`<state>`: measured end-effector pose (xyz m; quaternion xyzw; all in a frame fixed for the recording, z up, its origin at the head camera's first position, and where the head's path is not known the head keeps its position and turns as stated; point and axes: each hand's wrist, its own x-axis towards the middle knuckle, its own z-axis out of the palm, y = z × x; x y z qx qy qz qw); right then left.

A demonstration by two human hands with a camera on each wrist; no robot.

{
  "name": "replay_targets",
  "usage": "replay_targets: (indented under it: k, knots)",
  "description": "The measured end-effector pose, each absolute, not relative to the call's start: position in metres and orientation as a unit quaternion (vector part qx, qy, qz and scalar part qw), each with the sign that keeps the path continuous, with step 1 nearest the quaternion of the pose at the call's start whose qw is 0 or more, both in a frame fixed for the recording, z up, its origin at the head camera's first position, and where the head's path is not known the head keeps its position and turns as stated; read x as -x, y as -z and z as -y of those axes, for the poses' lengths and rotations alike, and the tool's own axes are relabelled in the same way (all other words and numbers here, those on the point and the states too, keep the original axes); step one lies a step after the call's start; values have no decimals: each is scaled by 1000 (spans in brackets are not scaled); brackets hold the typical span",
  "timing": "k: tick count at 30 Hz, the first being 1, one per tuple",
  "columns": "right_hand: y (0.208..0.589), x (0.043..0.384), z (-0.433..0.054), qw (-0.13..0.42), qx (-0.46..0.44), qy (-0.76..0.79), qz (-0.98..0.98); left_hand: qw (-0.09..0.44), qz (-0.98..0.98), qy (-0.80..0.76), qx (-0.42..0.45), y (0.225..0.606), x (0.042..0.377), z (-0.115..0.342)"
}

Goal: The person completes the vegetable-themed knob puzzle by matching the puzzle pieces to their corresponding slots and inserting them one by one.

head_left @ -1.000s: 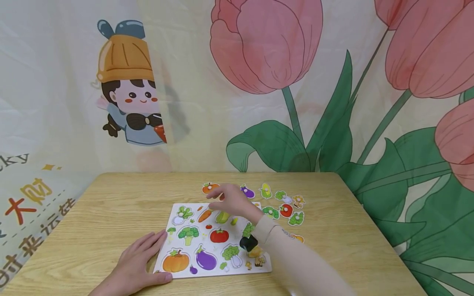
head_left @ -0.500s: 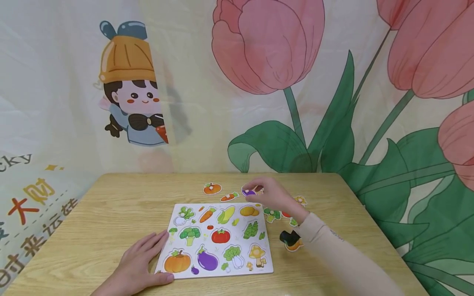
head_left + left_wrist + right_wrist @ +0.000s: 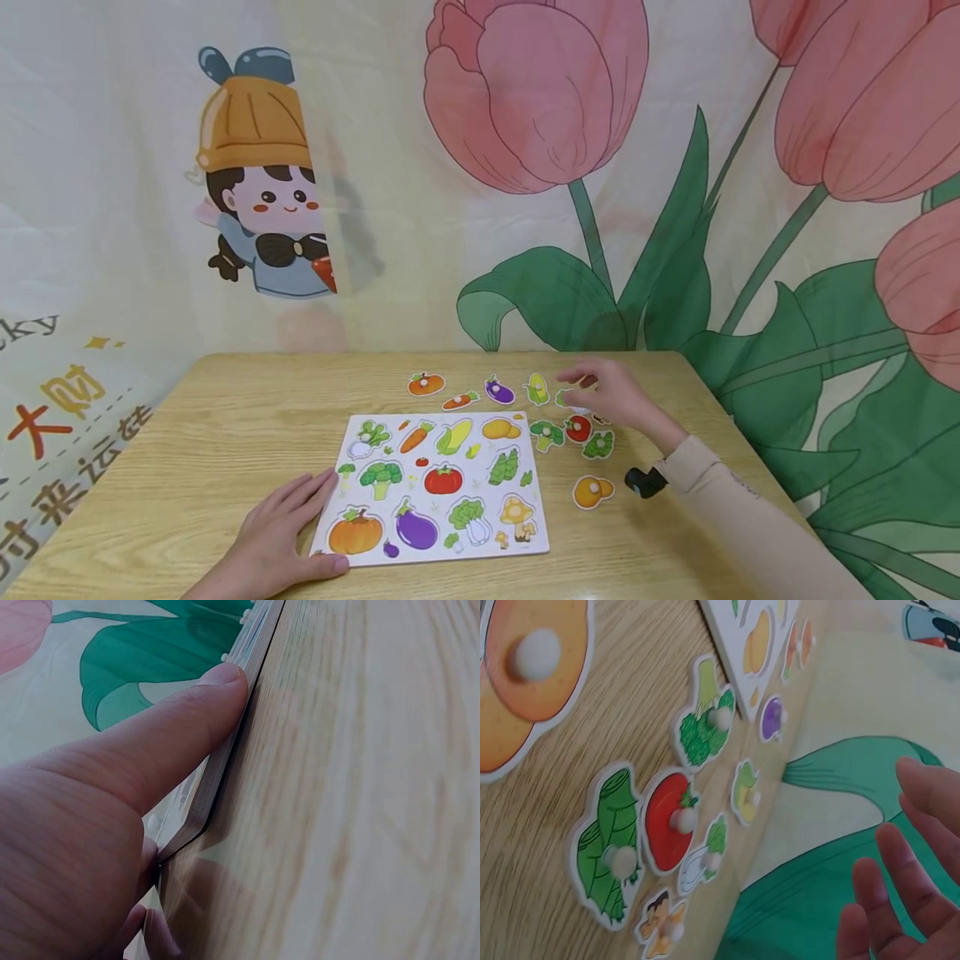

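My left hand (image 3: 281,527) rests against the left side of a vegetable puzzle board (image 3: 408,500); its thumb lies over the board's near edge in the left wrist view. My right hand (image 3: 611,396) hovers beyond the board's far right corner, fingers loosely bent, holding nothing. Under and beside it lie knobbed puzzle pieces: a bok choy (image 3: 703,859), a mushroom (image 3: 662,922), a tomato (image 3: 578,428), a broccoli (image 3: 547,434) and a leafy green piece (image 3: 598,444). A corn piece (image 3: 536,389) is just left of its fingertips.
An eggplant piece (image 3: 498,389), a carrot piece (image 3: 460,401) and a pumpkin piece (image 3: 426,383) lie behind the board. A potato piece (image 3: 593,492) lies to its right. The wooden table (image 3: 247,400) ends at a printed curtain (image 3: 405,200).
My right hand has swept rightward from above the board's far side, past the eggplant and corn pieces, to over the bok choy and mushroom. My left hand has stayed on the board.
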<state>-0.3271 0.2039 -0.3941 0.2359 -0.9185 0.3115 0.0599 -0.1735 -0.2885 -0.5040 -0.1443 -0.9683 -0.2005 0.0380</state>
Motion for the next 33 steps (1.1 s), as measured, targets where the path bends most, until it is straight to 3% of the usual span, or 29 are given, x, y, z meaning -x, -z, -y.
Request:
replay_targets:
  k: [13,33]
  knots:
    - [420,348,-204,50,-193,-330,923,39,967,207,142,506,173,290]
    - [431,361,-100,9,-200,-369,908,41,967,207,143,504,172,289]
